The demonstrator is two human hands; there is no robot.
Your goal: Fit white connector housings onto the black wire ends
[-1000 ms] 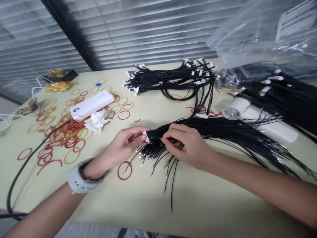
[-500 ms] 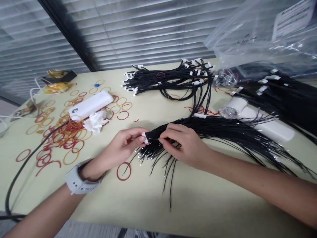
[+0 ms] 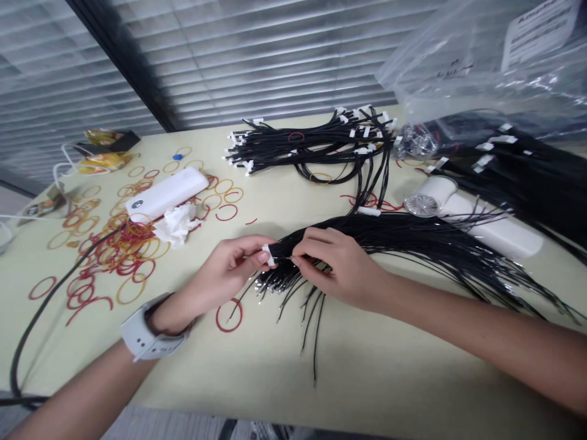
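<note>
Between the thumb and fingers of my left hand (image 3: 236, 263) is a white connector (image 3: 269, 255) with black wires running out of its right side. My right hand (image 3: 337, 260) pinches a thin black wire (image 3: 285, 257) just right of the connector. Whether the wire's tip sits inside the connector is too small to tell. Under and behind both hands lies a large bundle of loose black wires (image 3: 408, 235) with shiny metal tips. Several wires fan out toward me below my right hand. A red rubber band (image 3: 228, 315) lies on the table below my left hand.
Many red and yellow rubber bands (image 3: 123, 260) spread at left around a white power bank (image 3: 167, 194) and crumpled tissue (image 3: 177, 224). Finished-looking cables with white connectors (image 3: 302, 143) lie at the back. A white handheld fan (image 3: 486, 223) and clear plastic bag (image 3: 477, 79) are at right.
My right hand has shifted very slightly left toward the connector, still pinching the wire. My left hand keeps its hold. The whole view has moved a little.
</note>
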